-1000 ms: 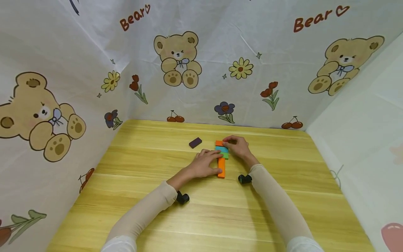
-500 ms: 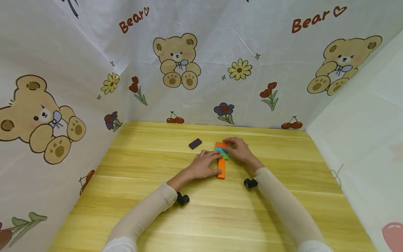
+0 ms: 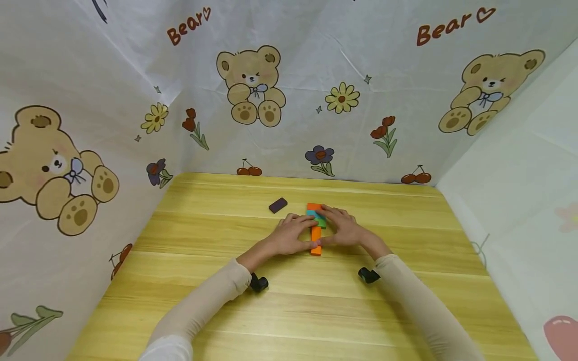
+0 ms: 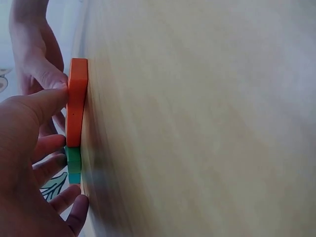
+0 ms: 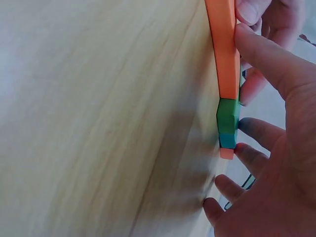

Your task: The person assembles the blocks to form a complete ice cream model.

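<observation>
Wooden blocks lie flat in the middle of the table: a long orange block point(image 3: 316, 234) pointing toward me, then a green block point(image 3: 321, 223), a blue block point(image 3: 310, 213) and another orange block point(image 3: 312, 206) set crosswise beyond it. From the left, my left hand point(image 3: 287, 237) rests its thumb on the long orange block, its fingertips at the green one. My right hand point(image 3: 347, 231) spreads over the right side, thumb meeting the left thumb on the long block, fingertips by the blue and far orange blocks. In the right wrist view the green block point(image 5: 227, 116) abuts the long block.
A dark purple block point(image 3: 278, 205) lies apart, left of the row. Black wrist cameras point(image 3: 368, 275) hang under both sleeves. Behind the wooden table point(image 3: 289, 316) hangs a white cloth point(image 3: 388, 45) printed with bears and flowers, running along both sides too.
My right hand's thumb has come from the far blocks toward me onto the long orange block, and its fingers have spread. The left hand and the blocks stay nearly still.
</observation>
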A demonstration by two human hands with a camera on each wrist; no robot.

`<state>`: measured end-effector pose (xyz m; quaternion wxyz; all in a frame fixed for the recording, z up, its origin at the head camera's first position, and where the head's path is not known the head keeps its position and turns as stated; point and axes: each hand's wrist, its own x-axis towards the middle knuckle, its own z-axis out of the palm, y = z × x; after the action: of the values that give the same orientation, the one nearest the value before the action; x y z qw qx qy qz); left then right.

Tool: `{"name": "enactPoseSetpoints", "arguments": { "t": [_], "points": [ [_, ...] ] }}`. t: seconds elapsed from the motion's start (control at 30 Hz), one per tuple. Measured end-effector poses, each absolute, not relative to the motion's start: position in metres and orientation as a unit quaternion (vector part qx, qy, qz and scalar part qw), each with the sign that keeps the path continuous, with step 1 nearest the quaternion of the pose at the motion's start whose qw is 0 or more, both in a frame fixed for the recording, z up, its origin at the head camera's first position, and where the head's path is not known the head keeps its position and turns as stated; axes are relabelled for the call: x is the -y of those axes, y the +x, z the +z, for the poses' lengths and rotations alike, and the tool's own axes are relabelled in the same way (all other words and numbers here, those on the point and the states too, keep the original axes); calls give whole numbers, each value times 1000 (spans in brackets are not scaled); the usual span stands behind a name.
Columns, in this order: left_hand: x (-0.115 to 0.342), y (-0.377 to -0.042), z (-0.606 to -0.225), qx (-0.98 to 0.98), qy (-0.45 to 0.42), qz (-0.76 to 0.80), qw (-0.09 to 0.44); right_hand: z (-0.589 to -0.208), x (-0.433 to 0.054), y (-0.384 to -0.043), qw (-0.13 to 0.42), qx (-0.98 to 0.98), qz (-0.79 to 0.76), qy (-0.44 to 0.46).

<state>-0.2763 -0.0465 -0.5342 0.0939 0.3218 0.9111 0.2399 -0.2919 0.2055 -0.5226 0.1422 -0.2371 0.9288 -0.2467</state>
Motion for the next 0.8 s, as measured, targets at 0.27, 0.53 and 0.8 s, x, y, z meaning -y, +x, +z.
{"name": "enactPoseSetpoints", "arguments": {
  "t": [0.27,0.53,0.8],
  "points": [
    [52,-279,-536,-908,331,239,90,-519,-203,-291,148,-926,-260,-232],
    [83,-301,-527,-936,273,222,6,-522,-205,-291,146,-926,-267,-222],
    [119,-325,-519,-956,148,248,-42,-524,-206,-290,149,-920,-285,-225]
  ]
}}
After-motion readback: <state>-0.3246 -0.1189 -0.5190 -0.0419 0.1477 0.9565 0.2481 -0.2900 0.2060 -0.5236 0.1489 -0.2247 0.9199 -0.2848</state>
